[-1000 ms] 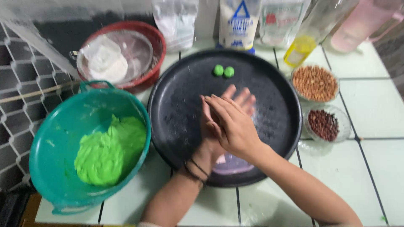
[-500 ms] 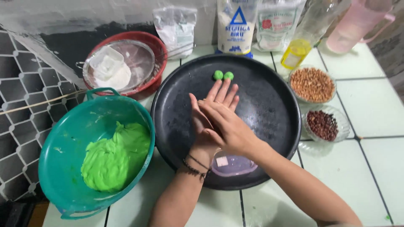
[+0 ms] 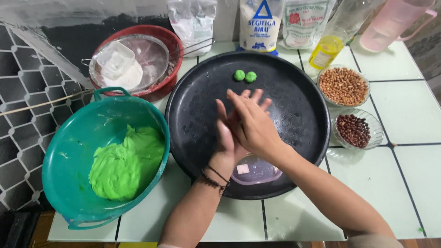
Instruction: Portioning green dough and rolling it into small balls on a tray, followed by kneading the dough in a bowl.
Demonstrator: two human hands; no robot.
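Observation:
My left hand (image 3: 226,140) and my right hand (image 3: 253,125) are pressed palm to palm above the middle of a round black tray (image 3: 294,96), with the right hand on top. Their fingers are stretched out and slightly spread. Anything between the palms is hidden. Two small green dough balls (image 3: 245,76) lie side by side at the far part of the tray. A small clear dish (image 3: 257,171) sits on the tray's near edge, just under my wrists. A teal bowl (image 3: 64,138) to the left holds a lump of green dough (image 3: 124,165).
A red bowl (image 3: 167,39) with a metal sieve (image 3: 138,57) of white flour stands at the back left. Bags of flour (image 3: 259,20), an oil bottle (image 3: 327,50) and a pink jug (image 3: 390,20) line the back. Glass bowls of peanuts (image 3: 343,85) and dark beans (image 3: 353,130) sit to the right.
My hands have stayed pressed together over the tray, and the right hand has slid a little across the left. The green balls and the bowls have not moved.

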